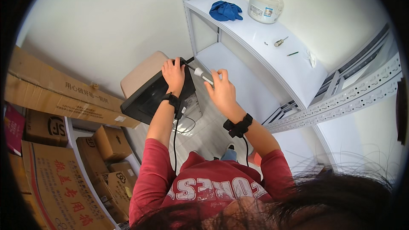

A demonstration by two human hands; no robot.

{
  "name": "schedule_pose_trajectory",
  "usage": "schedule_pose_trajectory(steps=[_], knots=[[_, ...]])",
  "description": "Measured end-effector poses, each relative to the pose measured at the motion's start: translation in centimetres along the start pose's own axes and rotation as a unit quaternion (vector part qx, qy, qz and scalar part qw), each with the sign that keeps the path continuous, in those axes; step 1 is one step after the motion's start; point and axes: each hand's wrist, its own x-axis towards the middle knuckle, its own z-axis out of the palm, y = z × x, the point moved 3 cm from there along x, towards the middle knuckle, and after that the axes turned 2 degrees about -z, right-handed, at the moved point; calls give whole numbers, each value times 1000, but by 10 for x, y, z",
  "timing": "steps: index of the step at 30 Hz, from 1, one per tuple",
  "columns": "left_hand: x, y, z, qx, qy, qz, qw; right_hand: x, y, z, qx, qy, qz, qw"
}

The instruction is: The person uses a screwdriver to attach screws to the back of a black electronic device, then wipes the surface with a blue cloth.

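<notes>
My left hand rests on the far upper corner of a black box-shaped case, its fingers spread over the edge. A screwdriver with a white and grey handle is gripped in my right hand. Its dark shaft points left to the case's corner, close to my left fingertips. Whether the tip touches a screw there is too small to tell. The case leans on a beige padded seat, and its side facing right shows grey metal. A thin cable hangs below it.
To my right, a white shelf holds a blue cloth, a white round-sided appliance, a second screwdriver and a small green stick. Cardboard boxes fill the rack at my left. A long carton juts toward the seat.
</notes>
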Motion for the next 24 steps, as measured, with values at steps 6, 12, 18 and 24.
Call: schedule_pose_trajectory(steps=[6,12,18,24], knots=[[1,0,0,-5,-3,-1,1000,-9,-9,3,-126,49,-151,979],[3,2,1,19,-19,-28,999,-16,-3,30,-254,5,-185,949],[7,5,-1,25,-55,-47,997,-3,-19,25,-139,-113,-101,979],[5,8,0,25,-26,-59,998,-2,-21,20,-72,-125,-16,989]])
